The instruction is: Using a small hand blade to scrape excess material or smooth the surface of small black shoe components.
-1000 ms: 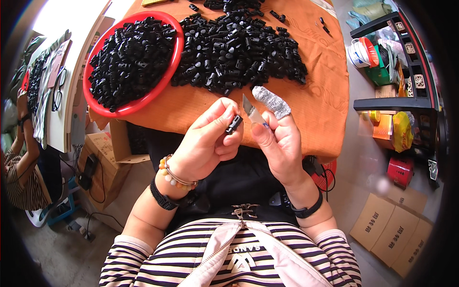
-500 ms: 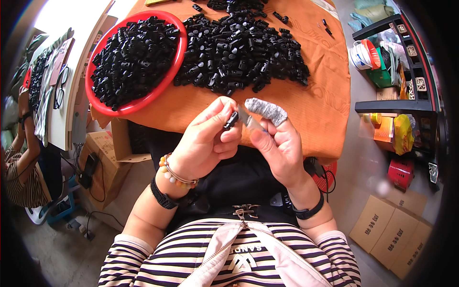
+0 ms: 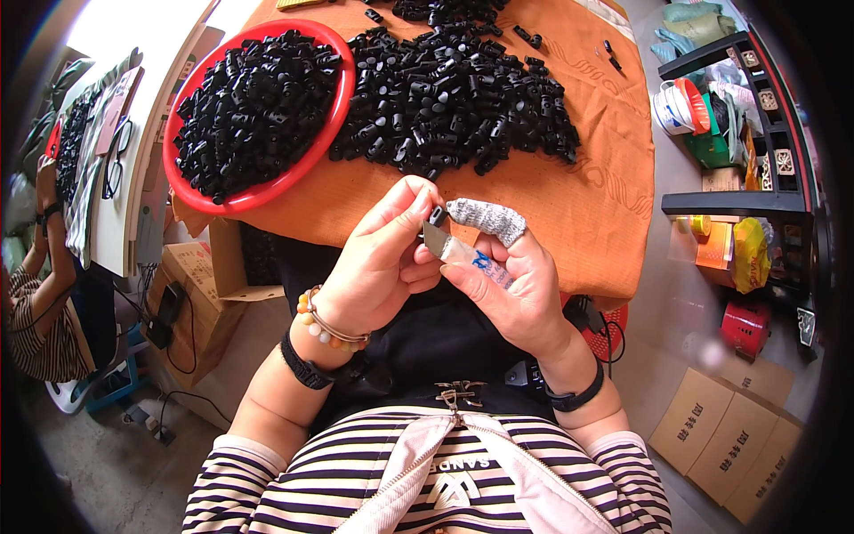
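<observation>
Pinched between the thumb and finger of my left hand (image 3: 391,236) is a small black plastic piece (image 3: 437,216). My right hand (image 3: 525,285) is closed around a small knife with a flat metal blade (image 3: 434,238) and a pale wrapped handle with blue marks (image 3: 478,263). A grey knitted cover (image 3: 487,219) sits on my right index finger. Its tip and the blade are both close against the black piece; whether the edge touches it, I cannot tell. Beyond my hands lie a red basin (image 3: 347,98) full of similar black pieces and a loose heap (image 3: 454,107) of them.
An orange cloth (image 3: 605,196) covers the table. Open cardboard box (image 3: 200,303) stands below it at left. On the right are a dark shelf rack (image 3: 738,200) and flat cartons (image 3: 721,436). Another person's arm (image 3: 53,240) shows at far left.
The knife has swung left and its blade now sits beside the black piece. My right index finger has come down closer to my left hand, which has barely moved.
</observation>
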Tool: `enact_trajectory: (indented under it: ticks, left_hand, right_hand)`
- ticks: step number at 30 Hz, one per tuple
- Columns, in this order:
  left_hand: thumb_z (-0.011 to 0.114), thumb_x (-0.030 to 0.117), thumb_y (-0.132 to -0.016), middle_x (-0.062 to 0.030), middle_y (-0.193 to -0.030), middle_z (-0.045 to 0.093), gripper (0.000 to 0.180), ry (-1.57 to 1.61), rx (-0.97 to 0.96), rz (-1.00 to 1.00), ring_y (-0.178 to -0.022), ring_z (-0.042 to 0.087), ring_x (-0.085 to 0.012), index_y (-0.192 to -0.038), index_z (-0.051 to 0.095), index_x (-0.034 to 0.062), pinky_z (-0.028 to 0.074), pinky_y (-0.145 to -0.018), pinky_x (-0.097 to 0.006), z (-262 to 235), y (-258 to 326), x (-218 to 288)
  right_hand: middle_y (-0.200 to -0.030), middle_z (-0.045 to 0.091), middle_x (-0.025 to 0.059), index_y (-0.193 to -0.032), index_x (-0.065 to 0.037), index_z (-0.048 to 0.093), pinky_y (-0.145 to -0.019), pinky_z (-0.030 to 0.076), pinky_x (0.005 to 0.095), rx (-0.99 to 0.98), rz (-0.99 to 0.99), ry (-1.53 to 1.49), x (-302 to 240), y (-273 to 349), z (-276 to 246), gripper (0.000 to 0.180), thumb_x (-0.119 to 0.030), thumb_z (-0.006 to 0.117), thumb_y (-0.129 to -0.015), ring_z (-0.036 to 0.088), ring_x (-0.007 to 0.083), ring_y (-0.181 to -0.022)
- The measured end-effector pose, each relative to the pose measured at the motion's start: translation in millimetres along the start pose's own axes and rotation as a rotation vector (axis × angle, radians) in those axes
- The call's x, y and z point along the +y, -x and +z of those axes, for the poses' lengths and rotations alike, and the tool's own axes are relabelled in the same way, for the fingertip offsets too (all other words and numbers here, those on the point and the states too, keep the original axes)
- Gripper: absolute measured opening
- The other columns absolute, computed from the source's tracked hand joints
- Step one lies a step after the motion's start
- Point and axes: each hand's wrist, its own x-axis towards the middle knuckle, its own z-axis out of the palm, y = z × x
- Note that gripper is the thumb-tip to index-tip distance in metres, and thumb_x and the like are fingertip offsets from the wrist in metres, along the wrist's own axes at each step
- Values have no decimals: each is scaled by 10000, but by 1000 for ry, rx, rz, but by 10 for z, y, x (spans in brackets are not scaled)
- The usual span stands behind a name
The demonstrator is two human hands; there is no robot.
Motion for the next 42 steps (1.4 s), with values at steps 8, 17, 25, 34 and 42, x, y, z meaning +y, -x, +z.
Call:
enact_trajectory:
  ticks: [8,17,25,34,42]
  left_hand:
    - [395,215,-963,58,-602,348,102,-9,-30,-7,-479,271,-6,-974,441,124,208,-400,-150,-7,2,20]
    - [396,248,-960,41,-615,370,116,26,-81,-82,-485,278,-31,-966,451,146,238,-423,-170,-40,4,39]
    - [413,254,-948,23,-695,434,166,89,-99,-75,-526,317,-59,-1072,458,152,275,-466,-194,-57,-2,22]
    - [423,271,-949,14,-720,444,202,179,-202,-81,-531,337,-52,-1103,443,142,300,-468,-198,-150,-18,36]
    - [413,300,-954,39,-665,379,296,7,-22,-14,-529,333,-49,-1123,480,67,316,-470,-193,2,-7,45]
  right_hand:
    - [-788,575,10,-1165,2,496,-608,408,168,-23,-5,-99,-25,-8,28,343,-101,602,-855,478,16,-695]
    - [-879,593,26,-1183,25,472,-665,427,174,-50,-39,48,39,12,-81,361,-82,593,-860,503,35,-740]
    - [-882,537,4,-1232,26,414,-630,356,135,59,33,-105,17,-26,-46,409,-149,562,-894,417,0,-714]
    - [-1005,568,64,-1236,29,409,-742,399,164,26,86,-154,-46,-19,-55,420,-138,572,-887,495,41,-849]
    - [-1016,570,60,-1228,27,426,-765,405,172,-20,86,-172,-30,-17,-51,410,-110,584,-875,508,52,-889]
